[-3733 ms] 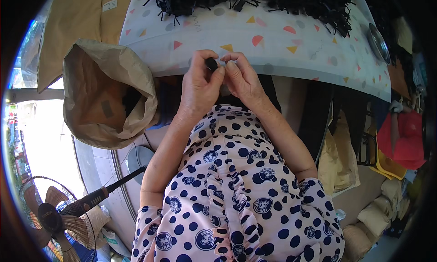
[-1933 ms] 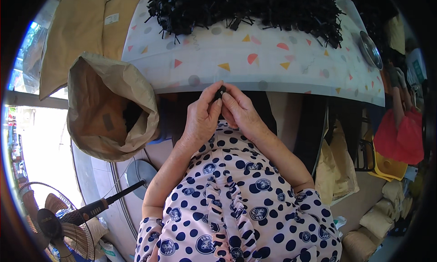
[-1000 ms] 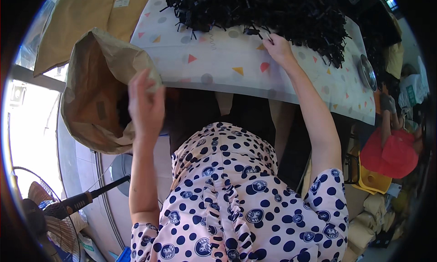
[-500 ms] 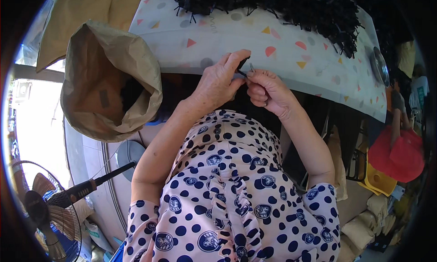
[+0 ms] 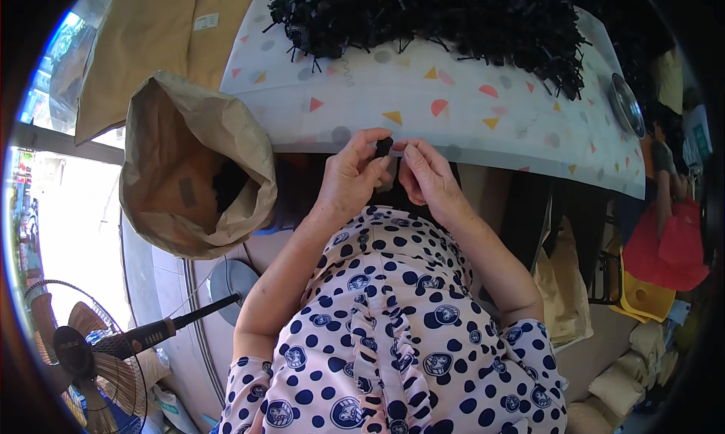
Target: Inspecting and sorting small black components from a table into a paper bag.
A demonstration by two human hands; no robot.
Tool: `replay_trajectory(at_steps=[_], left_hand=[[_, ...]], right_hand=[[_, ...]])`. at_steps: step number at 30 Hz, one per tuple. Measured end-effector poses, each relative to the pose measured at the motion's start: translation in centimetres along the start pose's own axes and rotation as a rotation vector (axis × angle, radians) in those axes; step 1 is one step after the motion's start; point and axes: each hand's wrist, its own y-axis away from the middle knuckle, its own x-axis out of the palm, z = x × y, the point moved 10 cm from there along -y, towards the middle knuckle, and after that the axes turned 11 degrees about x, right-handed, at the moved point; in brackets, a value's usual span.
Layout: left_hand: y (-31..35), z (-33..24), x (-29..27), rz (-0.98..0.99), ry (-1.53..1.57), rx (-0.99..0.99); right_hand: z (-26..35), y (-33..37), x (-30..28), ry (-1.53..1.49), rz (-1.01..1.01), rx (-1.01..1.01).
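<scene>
At near edge of table (image 5: 347, 102): small black piece (image 5: 384, 146), pinched in left hand (image 5: 347, 176); right hand (image 5: 432, 176) just beside, grip impossible to tell. Step, apparently: two-handed fingertip work. Next move, seemingly: steady left pinch, fine right-hand control.

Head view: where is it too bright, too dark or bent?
Head view, left: the opening is washed out white. Head view, top: the black pile merges into dark clumps. Head view, middle: the tablecloth bows along its near edge. Head view, corners: nearly black.
</scene>
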Motion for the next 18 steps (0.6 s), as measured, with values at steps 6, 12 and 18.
replay_trajectory(at_steps=[6, 12, 18], left_hand=[[0.3, -1.5, -0.9, -0.045, -0.028, 0.101], [0.5, -1.1, -1.4, -0.051, -0.028, 0.108], [0.4, -1.5, -2.0, -0.101, -0.088, 0.182]], right_hand=[[1.6, 0.0, 2.3, 0.161, -0.046, -0.206], [2.0, -0.2, 3.4, 0.061, -0.031, -0.165], [0.9, -0.8, 3.6, 0.043, -0.008, -0.091]])
